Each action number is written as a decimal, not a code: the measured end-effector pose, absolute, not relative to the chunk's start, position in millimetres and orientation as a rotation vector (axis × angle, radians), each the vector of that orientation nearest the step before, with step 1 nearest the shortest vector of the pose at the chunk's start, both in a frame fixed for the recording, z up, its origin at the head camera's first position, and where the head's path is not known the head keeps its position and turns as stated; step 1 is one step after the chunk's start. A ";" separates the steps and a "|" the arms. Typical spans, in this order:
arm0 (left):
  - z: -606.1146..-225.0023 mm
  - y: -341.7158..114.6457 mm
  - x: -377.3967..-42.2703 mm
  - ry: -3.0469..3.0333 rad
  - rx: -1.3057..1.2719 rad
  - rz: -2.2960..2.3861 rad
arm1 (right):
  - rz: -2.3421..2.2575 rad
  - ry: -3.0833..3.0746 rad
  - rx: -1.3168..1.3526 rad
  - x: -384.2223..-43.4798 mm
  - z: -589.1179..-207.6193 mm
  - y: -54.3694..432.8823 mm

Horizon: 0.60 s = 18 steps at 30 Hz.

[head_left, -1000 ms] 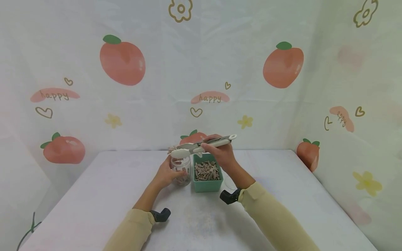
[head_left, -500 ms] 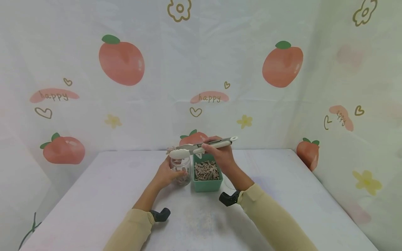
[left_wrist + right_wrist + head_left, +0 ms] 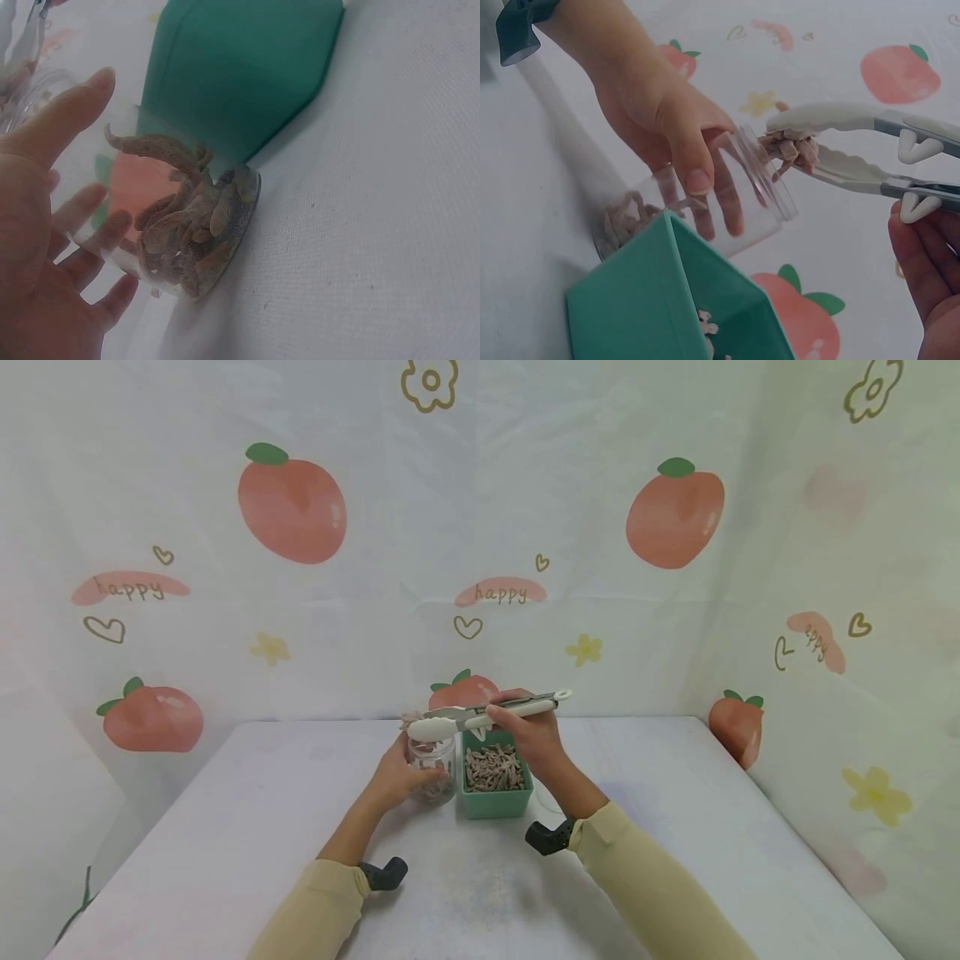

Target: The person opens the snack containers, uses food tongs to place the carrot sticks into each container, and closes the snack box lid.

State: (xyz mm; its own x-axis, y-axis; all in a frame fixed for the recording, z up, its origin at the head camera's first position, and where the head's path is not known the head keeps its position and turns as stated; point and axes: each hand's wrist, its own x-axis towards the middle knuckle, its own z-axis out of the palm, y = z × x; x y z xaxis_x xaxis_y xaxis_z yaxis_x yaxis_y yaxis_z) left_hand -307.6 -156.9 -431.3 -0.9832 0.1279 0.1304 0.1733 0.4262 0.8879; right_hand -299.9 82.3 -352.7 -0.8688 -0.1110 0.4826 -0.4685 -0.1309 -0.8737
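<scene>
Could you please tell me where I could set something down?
The table looks bare left of the left sleeve, right of the right sleeve, and between the sleeves, nearer than the green box. Around that box it is crowded: left hand and jar on its left, a faint clear disc on its right, right hand with tongs above.

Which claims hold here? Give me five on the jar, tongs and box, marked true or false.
1. The right grip holds the tongs. True.
2. The tongs pinch a clump of brownish pieces. True.
3. The green box holds similar pieces. True.
4. The left grip holds the green box. False: it holds the clear jar.
5. The clear jar is empty. False: a pile of pieces lies at its bottom.
</scene>
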 end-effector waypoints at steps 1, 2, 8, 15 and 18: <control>-431.3 -156.9 -307.8 -2.618 -0.275 -1.635 | 2.092 -1.887 0.652 -299.8 -352.6 82.8; -431.3 -157.0 -308.1 -2.619 -0.278 -1.631 | 2.098 -1.884 0.649 -299.8 -352.6 83.4; -431.7 -157.5 -309.3 -2.617 -0.300 -1.613 | 2.119 -1.899 0.643 -300.8 -353.6 88.0; -433.6 -158.0 -308.7 -2.591 -0.329 -1.613 | 2.111 -1.942 0.677 -302.0 -356.5 95.2; -433.8 -158.2 -308.4 -2.588 -0.337 -1.605 | 2.078 -1.975 0.687 -301.7 -356.5 97.9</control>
